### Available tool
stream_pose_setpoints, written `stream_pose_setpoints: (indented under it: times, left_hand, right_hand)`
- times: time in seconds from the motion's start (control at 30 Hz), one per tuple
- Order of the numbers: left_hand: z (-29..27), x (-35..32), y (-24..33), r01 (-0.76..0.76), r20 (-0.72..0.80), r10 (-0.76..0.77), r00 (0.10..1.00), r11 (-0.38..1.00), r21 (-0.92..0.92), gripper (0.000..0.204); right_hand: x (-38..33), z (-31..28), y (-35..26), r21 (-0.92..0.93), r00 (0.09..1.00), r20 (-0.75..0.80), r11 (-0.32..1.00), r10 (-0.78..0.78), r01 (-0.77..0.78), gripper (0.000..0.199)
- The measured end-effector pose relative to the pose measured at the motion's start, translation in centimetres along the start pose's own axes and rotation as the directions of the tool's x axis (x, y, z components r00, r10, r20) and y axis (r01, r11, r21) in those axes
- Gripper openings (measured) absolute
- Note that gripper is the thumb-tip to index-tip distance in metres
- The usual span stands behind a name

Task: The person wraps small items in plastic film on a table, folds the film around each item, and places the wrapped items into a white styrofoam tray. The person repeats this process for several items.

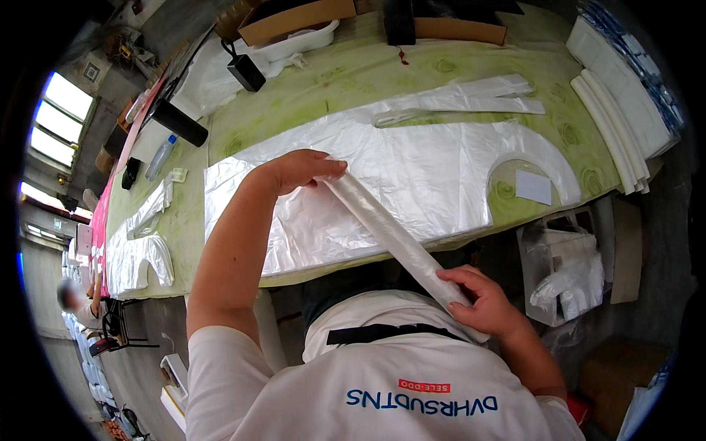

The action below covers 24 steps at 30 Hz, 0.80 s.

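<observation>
- As seen in the head view, a long folded strip of translucent plastic film [390,239] is held slantwise, from above the table to the front of the white shirt [279,408].
- Its upper end is pinched between thumb and fingers of the left hand [300,169]; its lower part is grasped by the right hand [482,300], near the waist.
- For good handling, the strip should probably be drawn evenly taut, its edges aligned and creases smoothed out; thin film is likely to slip or wrinkle if gripped unevenly.
- Beneath the strip, a garment-shaped film sheet [434,173] is spread over the green tablecloth [456,70], and could be dragged if brushed.
- Within its curved cutout a white card [533,187] is seen; the table edge is crossed by the strip, where snagging is possible.
- Farther left, a smaller cut film piece [136,261], a water bottle [160,159] and a black cylinder [179,123] are set; at right, white rolls [607,132] are stacked, with a film-filled bin [562,275] placed below.
</observation>
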<state>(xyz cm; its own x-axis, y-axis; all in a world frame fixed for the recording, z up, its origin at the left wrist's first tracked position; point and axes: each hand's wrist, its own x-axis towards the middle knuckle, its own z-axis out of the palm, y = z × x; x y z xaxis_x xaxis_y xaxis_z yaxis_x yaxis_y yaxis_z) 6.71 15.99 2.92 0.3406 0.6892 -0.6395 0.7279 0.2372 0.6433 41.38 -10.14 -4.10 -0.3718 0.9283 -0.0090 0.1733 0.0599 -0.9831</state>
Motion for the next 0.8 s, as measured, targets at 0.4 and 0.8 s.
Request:
stream_pose_setpoints:
  times: [0.4, 0.8]
  left_hand:
    - [1.3, -0.3, -0.4, -0.136, 0.093, 0.150, 0.984, 0.980, -0.147, 0.071]
    - [-0.3, 2.2, -2.4, -0.182, -0.203, 0.121, 0.972, 0.930, -0.318, 0.038]
  right_hand:
    - [0.2, 0.0, 0.3, 0.074, 0.999, 0.021, 0.996, 0.039, -0.041, 0.058]
    - [2.6, 1.2, -1.0, 0.133, 0.988, 0.002, 0.979, 0.153, -0.152, 0.068]
